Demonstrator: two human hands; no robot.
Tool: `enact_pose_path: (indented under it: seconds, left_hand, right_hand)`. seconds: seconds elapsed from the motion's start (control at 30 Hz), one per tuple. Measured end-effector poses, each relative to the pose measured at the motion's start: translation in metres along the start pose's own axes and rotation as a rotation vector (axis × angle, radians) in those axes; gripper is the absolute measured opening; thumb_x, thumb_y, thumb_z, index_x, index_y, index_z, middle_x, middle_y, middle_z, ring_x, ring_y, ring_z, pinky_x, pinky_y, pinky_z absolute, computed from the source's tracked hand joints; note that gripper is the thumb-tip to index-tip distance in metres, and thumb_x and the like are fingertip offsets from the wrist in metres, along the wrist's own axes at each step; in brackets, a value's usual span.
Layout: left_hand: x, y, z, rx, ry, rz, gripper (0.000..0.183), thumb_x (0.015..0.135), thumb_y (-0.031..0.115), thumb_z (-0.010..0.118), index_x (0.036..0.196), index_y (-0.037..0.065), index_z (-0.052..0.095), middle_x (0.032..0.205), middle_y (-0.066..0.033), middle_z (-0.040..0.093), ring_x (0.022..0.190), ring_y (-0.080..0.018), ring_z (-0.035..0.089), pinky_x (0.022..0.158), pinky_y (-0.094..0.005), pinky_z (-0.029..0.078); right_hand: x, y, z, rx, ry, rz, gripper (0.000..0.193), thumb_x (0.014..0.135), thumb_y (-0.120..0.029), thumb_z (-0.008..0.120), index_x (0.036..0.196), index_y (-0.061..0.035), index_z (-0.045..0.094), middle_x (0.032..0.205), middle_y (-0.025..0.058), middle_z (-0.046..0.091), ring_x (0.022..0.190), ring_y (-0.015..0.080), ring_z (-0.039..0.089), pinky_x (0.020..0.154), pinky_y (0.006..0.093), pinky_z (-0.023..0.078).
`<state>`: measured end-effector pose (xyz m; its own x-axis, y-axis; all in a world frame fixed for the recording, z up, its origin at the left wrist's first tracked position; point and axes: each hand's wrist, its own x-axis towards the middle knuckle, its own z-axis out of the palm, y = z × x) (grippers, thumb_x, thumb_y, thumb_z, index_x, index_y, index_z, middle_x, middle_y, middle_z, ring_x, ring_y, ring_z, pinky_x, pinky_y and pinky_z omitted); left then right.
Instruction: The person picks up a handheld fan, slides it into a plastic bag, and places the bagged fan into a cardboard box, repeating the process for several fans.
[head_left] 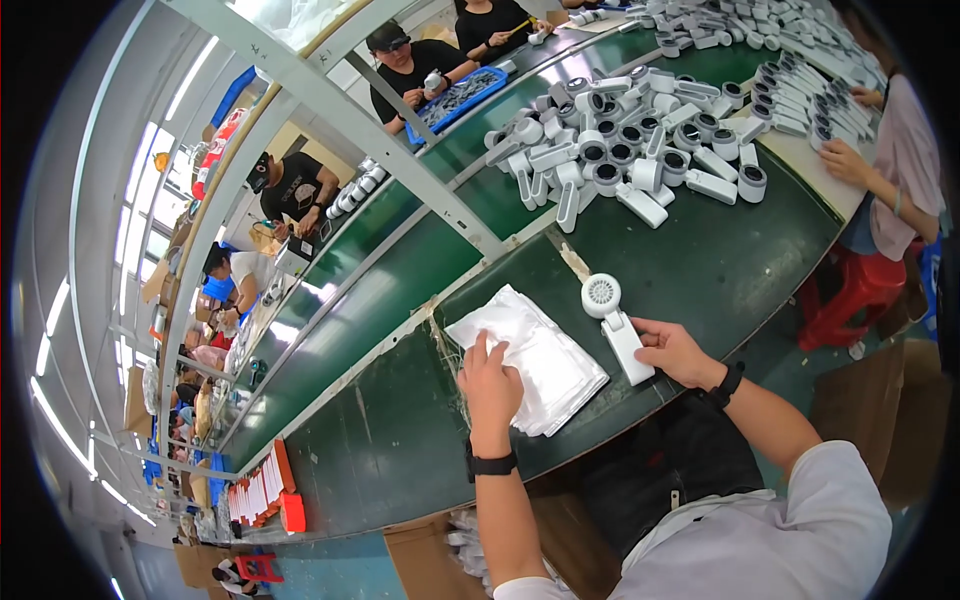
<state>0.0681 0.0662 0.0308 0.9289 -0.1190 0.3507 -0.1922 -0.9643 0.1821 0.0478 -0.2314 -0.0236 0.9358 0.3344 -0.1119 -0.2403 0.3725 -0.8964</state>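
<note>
A stack of white translucent plastic bags (545, 365) lies on the green worktable in front of me. My left hand (490, 385) rests at the left side of the stack, fingers spread and touching the top bag. To the right of the bags is a white handheld fan (622, 335), its round grille toward the far side and its handle toward me. My right hand (676, 352) grips that handle from the right between thumb and fingers. The underside of the handle is hidden.
A big heap of white and grey handheld fans (640, 140) covers the far part of the table. A person in pink (895, 160) stands at the right near a red stool (850, 295). Orange boxes (265, 490) stand at the left end. A metal frame post (380, 140) rises behind the table.
</note>
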Motion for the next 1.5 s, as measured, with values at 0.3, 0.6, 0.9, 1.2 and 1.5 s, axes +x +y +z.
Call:
enact_pose_path:
  seconds: [0.3, 0.6, 0.9, 1.2, 1.5]
  left_hand:
    - [-0.021, 0.032, -0.01, -0.184, 0.497, -0.031, 0.027, 0.078, 0.002, 0.065, 0.105, 0.0, 0.064, 0.116, -0.0198, 0.059, 0.103, -0.0362, 0.055, 0.088, -0.0436, 0.045]
    - [-0.042, 0.032, 0.013, -0.098, 0.07, -0.043, 0.024, 0.08, 0.025, 0.073, 0.097, 0.008, 0.069, 0.089, -0.0078, 0.066, 0.083, -0.0299, 0.058, 0.072, -0.0415, 0.042]
    - [-0.044, 0.04, 0.005, -0.322, 0.06, -0.103, 0.016, 0.082, 0.017, 0.07, 0.093, 0.006, 0.069, 0.086, -0.0097, 0.066, 0.084, -0.0303, 0.06, 0.075, -0.0418, 0.044]
    - [-0.053, 0.055, 0.01, -0.262, 0.226, -0.13, 0.017, 0.078, 0.015, 0.073, 0.088, 0.002, 0.07, 0.084, -0.011, 0.066, 0.087, -0.0316, 0.059, 0.083, -0.0403, 0.046]
    - [-0.053, 0.05, 0.011, -0.345, 0.2, -0.146, 0.014, 0.077, 0.016, 0.076, 0.083, 0.005, 0.071, 0.08, -0.0101, 0.066, 0.08, -0.0289, 0.06, 0.074, -0.0381, 0.047]
  right_hand:
    - [-0.001, 0.0, -0.008, 0.0, -0.04, 0.004, 0.062, 0.086, 0.006, 0.057, 0.144, 0.0056, 0.035, 0.112, 0.0088, 0.065, 0.096, 0.0108, 0.062, 0.086, 0.0265, 0.049]
    - [0.0, 0.001, -0.006, 0.008, -0.034, -0.011, 0.061, 0.086, 0.004, 0.058, 0.143, 0.0064, 0.036, 0.112, 0.0114, 0.065, 0.097, 0.0129, 0.062, 0.088, 0.0277, 0.05]
    - [-0.004, 0.0, -0.008, 0.072, -0.039, -0.029, 0.064, 0.083, 0.007, 0.06, 0.143, 0.0057, 0.037, 0.113, 0.0116, 0.065, 0.098, 0.0145, 0.063, 0.089, 0.0299, 0.05]
    - [-0.006, -0.005, -0.004, 0.186, 0.034, -0.065, 0.064, 0.066, 0.008, 0.049, 0.128, -0.0036, 0.041, 0.097, 0.0127, 0.06, 0.083, 0.032, 0.068, 0.078, 0.0437, 0.057]
    - [-0.017, -0.01, 0.017, 0.169, -0.078, -0.072, 0.057, 0.068, 0.004, 0.048, 0.124, -0.0039, 0.041, 0.101, 0.014, 0.061, 0.068, 0.0219, 0.064, 0.061, 0.0345, 0.052]
